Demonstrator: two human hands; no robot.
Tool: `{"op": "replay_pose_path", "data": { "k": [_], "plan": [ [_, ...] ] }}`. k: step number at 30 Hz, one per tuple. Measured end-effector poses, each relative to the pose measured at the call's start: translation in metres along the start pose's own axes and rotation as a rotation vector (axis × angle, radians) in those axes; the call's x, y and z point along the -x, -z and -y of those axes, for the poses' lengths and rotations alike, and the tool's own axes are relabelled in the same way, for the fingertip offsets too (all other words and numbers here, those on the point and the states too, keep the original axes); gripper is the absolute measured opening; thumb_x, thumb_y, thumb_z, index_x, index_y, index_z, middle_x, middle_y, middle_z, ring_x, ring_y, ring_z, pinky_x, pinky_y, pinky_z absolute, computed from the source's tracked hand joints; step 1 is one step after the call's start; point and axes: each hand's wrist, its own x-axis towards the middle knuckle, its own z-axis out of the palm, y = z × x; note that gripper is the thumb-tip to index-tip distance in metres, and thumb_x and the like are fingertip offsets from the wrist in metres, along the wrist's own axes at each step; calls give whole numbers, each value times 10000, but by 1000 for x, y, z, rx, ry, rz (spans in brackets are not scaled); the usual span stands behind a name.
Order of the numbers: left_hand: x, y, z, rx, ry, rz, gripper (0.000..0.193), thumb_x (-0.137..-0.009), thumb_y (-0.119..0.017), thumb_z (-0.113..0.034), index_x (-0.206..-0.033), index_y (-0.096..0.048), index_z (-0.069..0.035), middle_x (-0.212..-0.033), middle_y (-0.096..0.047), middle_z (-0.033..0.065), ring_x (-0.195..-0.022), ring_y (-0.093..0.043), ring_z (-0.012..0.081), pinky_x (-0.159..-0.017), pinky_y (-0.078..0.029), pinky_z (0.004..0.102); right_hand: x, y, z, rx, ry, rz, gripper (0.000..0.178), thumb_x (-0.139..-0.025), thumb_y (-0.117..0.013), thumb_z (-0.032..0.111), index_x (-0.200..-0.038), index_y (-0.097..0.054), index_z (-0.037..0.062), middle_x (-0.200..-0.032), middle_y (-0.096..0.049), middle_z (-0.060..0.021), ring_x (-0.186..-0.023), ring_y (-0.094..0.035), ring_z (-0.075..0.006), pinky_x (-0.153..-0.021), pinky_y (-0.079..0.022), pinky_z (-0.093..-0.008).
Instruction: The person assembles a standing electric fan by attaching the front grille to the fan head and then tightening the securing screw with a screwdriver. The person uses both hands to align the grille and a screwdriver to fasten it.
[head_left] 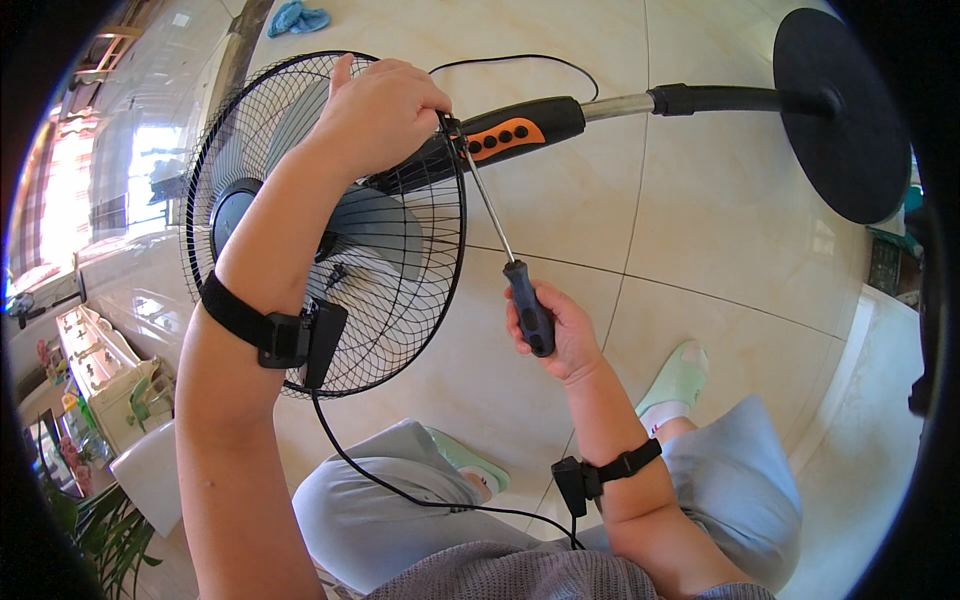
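Apparently underway, unfinished: right hand [560, 330] grip closed round screwdriver [531, 312], tip at rim of fan cage [415, 275], ahead-left of grip. Left hand [385, 108] over rim, closure unclear. Cage on fan [555, 122]; tightening or loosening can't tell.

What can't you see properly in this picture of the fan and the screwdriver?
All in the head view:
- Screwdriver: its tip is too small and dark beside the fan guard to tell whether it sits in a screw.
- Left grip: it hides some of its own fingertips.
- Fan blades: partly hidden by the left forearm.
- Leafy plant: cut off by the picture's dark edge.
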Motion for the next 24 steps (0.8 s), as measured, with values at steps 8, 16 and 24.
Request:
{"op": "replay_pose_path", "data": {
  "k": [8,16,24],
  "plan": [
    [1,-2,-1,-21,0,1,251,-801,-407,-129,-910,-633,-122,-1010,-577,7,-1107,-457,168,-1020,-136,539,0,7,13,-84,-139,136,285,-857,-462,255,-1007,-506,18,-795,-566,-80,-663,-503,-137,-440,-376,-228],
    [1,1,0,10,19,11,255,-802,-402,-136,-913,-632,-121,-1025,-574,13,-1120,-447,179,-1019,-131,542,0,2,5,62,0,-111,316,-854,-406,309,-907,-540,28,-766,-575,-99,-613,-478,-128,-469,-376,-241],
    [2,0,-1,-20,3,-2,264,-801,-399,-131,-919,-635,-114,-1035,-572,14,-1123,-444,172,-1021,-121,541,-2,4,6,55,-51,13,268,-848,-446,283,-910,-538,39,-717,-570,-82,-604,-483,-124,-490,-395,-245]
  ]
}}
